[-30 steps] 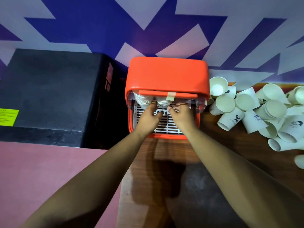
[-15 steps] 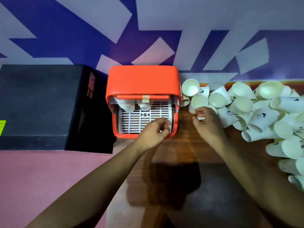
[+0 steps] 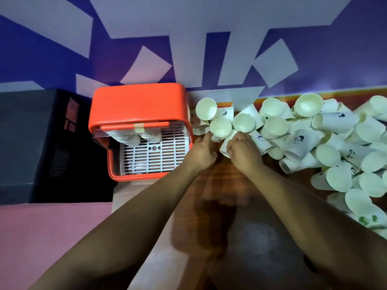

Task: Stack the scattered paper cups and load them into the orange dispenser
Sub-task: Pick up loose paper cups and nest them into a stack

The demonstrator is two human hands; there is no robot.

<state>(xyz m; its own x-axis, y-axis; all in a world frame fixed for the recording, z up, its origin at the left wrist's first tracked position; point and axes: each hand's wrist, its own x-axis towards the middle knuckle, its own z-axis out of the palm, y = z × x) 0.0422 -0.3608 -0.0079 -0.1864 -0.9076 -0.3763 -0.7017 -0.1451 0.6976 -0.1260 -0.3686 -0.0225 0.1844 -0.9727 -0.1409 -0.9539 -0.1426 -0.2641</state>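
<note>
The dispenser [image 3: 138, 101] stands at the back edge of the table [image 3: 222, 181], against the wall [image 3: 209, 17]. A big box [image 3: 31, 132] sits just left of it. Inside the dispenser, stacked cups [image 3: 127, 139] hang above a slotted tray [image 3: 155, 155]. The heap of paper cups [image 3: 314, 130] lies right of the dispenser, along the back edge and down the right side. At the heap's left end, the left hand [image 3: 202, 151] is nearest the dispenser. The right hand [image 3: 244, 151] beside it grips a tipped cup [image 3: 226, 144].
</note>
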